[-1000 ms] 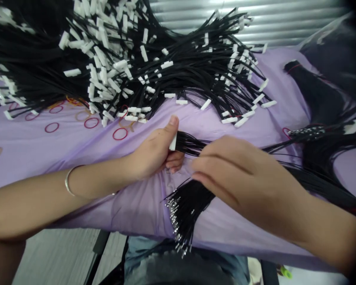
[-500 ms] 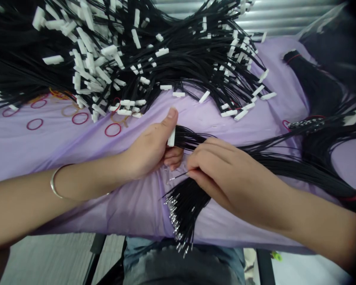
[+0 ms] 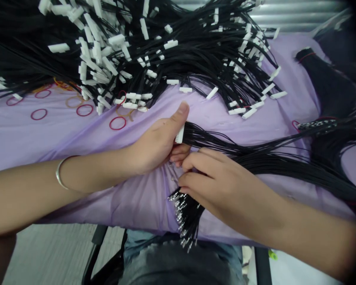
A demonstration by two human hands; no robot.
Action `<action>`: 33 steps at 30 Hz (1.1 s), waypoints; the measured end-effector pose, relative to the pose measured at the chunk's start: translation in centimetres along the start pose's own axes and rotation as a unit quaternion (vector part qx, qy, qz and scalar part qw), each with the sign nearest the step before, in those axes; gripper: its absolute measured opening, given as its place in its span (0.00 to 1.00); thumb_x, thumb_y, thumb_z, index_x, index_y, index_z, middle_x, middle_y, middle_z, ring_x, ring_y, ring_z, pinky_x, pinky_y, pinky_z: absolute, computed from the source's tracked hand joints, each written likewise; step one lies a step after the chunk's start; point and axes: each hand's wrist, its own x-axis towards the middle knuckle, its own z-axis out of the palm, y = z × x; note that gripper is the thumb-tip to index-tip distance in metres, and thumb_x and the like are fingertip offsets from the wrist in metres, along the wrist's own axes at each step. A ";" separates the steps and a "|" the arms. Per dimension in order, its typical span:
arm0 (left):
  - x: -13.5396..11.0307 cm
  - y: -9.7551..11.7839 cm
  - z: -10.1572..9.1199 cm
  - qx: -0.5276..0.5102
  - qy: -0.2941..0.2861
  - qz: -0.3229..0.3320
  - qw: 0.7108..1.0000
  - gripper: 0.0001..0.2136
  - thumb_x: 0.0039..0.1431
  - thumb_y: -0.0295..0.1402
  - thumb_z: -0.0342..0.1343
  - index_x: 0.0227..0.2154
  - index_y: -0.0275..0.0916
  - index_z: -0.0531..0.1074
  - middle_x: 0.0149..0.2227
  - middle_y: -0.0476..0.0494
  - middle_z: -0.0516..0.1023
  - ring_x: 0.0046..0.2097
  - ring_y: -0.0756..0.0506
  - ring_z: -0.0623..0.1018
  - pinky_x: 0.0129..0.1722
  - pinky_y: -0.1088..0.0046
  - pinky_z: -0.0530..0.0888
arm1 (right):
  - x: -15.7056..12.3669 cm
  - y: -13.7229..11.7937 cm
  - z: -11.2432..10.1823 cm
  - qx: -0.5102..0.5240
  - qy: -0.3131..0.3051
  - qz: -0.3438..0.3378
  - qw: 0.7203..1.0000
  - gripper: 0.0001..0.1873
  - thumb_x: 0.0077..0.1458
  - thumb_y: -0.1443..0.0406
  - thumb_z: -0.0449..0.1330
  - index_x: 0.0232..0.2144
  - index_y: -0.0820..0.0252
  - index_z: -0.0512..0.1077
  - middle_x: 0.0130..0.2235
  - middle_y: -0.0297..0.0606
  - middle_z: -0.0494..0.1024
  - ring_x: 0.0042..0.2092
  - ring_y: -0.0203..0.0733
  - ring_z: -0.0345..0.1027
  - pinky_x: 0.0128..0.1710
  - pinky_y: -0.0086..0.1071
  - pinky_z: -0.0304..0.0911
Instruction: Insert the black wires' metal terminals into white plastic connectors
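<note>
My left hand is closed around a white connector housing, thumb along its upper end. A row of thin black wires runs from the housing to the right. Just below and to the right, my right hand is pinched on a black wire, largely hidden by the fingers. Under those fingertips fans a bundle of loose black wires, tipped with small silver crimp terminals. The thicker part of the bundle passes behind my right hand toward the right edge.
Purple sheeting covers the table. A large heap of black wires with white connectors lies at the back. Red rubber bands are scattered at left. A tied black wire bundle lies at far right.
My right hand has shifted slightly left and down, its fingertips now over the terminal ends of the bundle. The wire tip that stuck out of its pinch is hardly visible. The view has shifted slightly.
</note>
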 end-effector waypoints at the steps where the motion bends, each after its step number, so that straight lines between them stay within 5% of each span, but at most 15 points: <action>1: 0.0 -0.1 -0.1 0.003 0.002 0.004 1.000 0.30 0.65 0.54 0.36 0.14 0.37 0.56 0.13 0.53 0.56 0.17 0.56 0.62 0.20 0.79 0.60 | 0.0 0.0 -0.1 0.003 -0.004 0.003 1.000 0.06 0.56 0.74 0.57 0.28 0.65 0.72 0.37 0.43 0.72 0.39 0.44 0.63 0.41 0.40 0.66; 6: -0.1 -0.1 -0.2 0.043 -0.001 0.017 0.999 0.30 0.67 0.49 0.30 0.14 0.36 0.57 0.14 0.51 0.58 0.18 0.57 0.63 0.22 0.81 0.59 | 0.0 -0.1 -1.0 0.066 0.007 0.020 0.998 0.09 0.60 0.73 0.51 0.31 0.67 0.71 0.38 0.44 0.73 0.41 0.43 0.66 0.44 0.38 0.66; 14: 0.1 0.2 -0.1 0.050 0.002 0.020 0.999 0.31 0.64 0.54 0.35 0.13 0.37 0.56 0.12 0.52 0.56 0.16 0.56 0.62 0.20 0.81 0.62 | 0.2 -0.3 -2.2 0.172 0.046 0.114 0.977 0.04 0.60 0.70 0.55 0.37 0.64 0.70 0.36 0.31 0.75 0.41 0.25 0.67 0.46 0.14 0.59; 25: 0.2 -0.2 -0.1 0.030 0.032 -0.001 0.999 0.30 0.64 0.53 0.37 0.12 0.37 0.56 0.12 0.52 0.56 0.16 0.54 0.63 0.20 0.79 0.66 | 0.3 0.5 -3.6 0.285 0.013 0.248 0.926 0.04 0.59 0.67 0.57 0.31 0.59 0.71 0.32 0.25 0.75 0.35 0.25 0.68 0.36 0.18 0.61; 33: 0.4 0.1 0.2 0.004 0.035 -0.004 0.999 0.31 0.63 0.54 0.40 0.11 0.38 0.57 0.11 0.51 0.55 0.15 0.53 0.63 0.19 0.77 0.65 | 0.1 1.6 -3.6 0.248 0.007 0.207 0.946 0.05 0.59 0.70 0.55 0.33 0.62 0.71 0.33 0.28 0.76 0.34 0.27 0.68 0.34 0.21 0.60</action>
